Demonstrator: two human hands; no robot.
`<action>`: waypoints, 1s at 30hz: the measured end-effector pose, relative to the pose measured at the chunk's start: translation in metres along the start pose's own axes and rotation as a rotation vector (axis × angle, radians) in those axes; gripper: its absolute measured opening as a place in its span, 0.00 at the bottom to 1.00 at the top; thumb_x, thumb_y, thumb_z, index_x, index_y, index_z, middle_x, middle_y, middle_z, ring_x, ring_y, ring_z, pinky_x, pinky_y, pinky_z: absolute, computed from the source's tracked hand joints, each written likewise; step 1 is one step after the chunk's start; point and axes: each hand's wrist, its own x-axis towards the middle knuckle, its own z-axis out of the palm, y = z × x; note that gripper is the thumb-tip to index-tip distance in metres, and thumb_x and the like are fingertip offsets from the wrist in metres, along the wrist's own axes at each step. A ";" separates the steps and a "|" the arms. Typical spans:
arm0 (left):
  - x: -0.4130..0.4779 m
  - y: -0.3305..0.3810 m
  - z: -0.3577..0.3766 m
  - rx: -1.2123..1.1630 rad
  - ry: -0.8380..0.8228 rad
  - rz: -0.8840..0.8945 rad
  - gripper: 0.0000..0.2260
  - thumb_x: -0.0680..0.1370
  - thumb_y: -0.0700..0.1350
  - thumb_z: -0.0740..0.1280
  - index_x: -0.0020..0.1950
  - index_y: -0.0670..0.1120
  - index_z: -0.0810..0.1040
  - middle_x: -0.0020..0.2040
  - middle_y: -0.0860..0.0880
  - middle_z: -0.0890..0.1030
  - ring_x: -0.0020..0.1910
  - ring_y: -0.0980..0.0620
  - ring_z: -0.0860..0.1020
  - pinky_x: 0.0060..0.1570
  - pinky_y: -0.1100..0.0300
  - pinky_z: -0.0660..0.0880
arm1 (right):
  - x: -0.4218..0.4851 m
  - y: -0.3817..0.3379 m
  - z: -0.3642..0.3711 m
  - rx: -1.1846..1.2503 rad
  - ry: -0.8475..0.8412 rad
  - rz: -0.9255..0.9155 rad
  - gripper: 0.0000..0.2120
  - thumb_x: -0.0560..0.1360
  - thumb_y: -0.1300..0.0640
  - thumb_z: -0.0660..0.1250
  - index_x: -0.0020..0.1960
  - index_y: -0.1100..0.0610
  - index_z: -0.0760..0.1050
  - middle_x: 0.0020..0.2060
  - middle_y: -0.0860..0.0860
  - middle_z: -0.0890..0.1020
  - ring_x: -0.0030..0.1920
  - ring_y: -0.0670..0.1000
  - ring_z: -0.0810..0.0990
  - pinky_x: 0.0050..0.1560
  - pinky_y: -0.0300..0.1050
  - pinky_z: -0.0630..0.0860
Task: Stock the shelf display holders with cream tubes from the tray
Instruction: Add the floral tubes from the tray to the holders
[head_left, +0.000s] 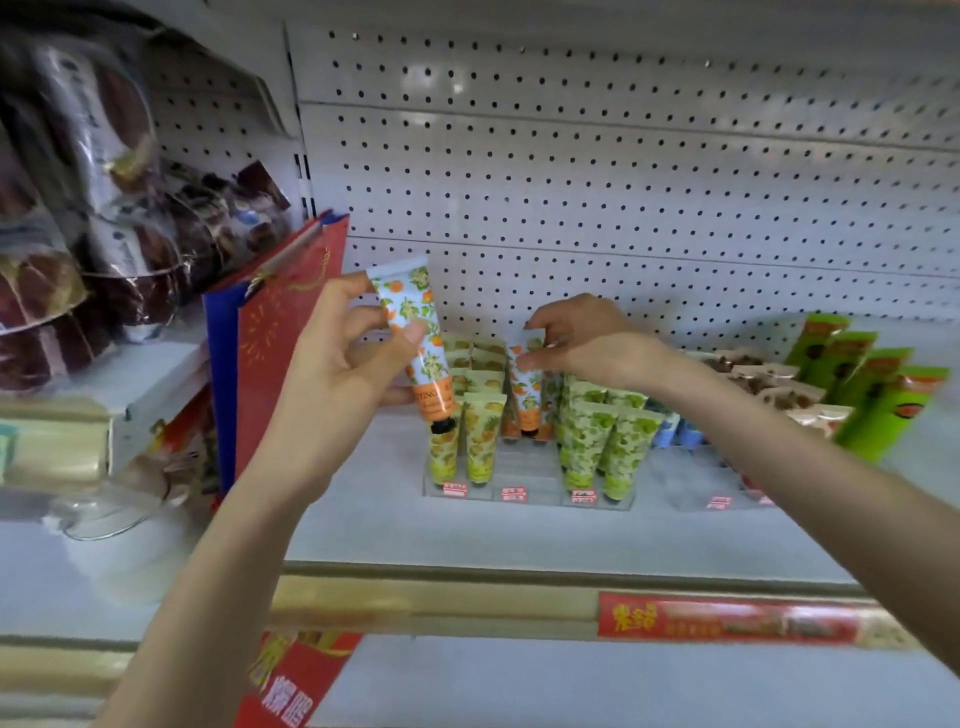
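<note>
Head: left hand (337, 374) grips one tube (410, 301); right hand (587, 343), second tube (524, 387).

A: Light bright, even, from overhead. Glare patch on the pegboard (457, 88). Shadows?
B: Barely any; faint, soft on the shelf (389, 519).
A: Blur?
B: Left bags (78, 208) smeared; green boxes (883, 395) at right soft too. Centre sharpest, tube (421, 343) print partly legible.
A: Edges?
B: Wide-angle bowing; shelf rail (467, 597) curves.
</note>
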 end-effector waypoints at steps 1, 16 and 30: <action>0.002 0.000 0.000 -0.003 -0.002 -0.002 0.14 0.76 0.41 0.65 0.60 0.46 0.68 0.50 0.46 0.81 0.47 0.47 0.82 0.43 0.44 0.80 | 0.000 0.000 0.002 -0.034 -0.015 -0.003 0.16 0.73 0.53 0.71 0.58 0.56 0.77 0.50 0.54 0.80 0.48 0.50 0.77 0.47 0.40 0.71; 0.014 -0.003 0.021 -0.046 0.044 0.024 0.13 0.77 0.38 0.64 0.59 0.47 0.67 0.52 0.43 0.79 0.42 0.57 0.81 0.37 0.58 0.81 | 0.008 0.004 0.013 -0.185 -0.141 -0.048 0.13 0.74 0.54 0.69 0.57 0.56 0.76 0.54 0.52 0.78 0.52 0.51 0.76 0.43 0.39 0.69; 0.012 0.002 0.028 -0.014 0.061 0.019 0.14 0.76 0.39 0.64 0.60 0.47 0.67 0.54 0.42 0.79 0.43 0.54 0.81 0.38 0.56 0.81 | 0.013 0.010 0.021 -0.167 -0.169 -0.058 0.07 0.72 0.55 0.71 0.46 0.53 0.74 0.44 0.50 0.76 0.46 0.51 0.75 0.35 0.35 0.66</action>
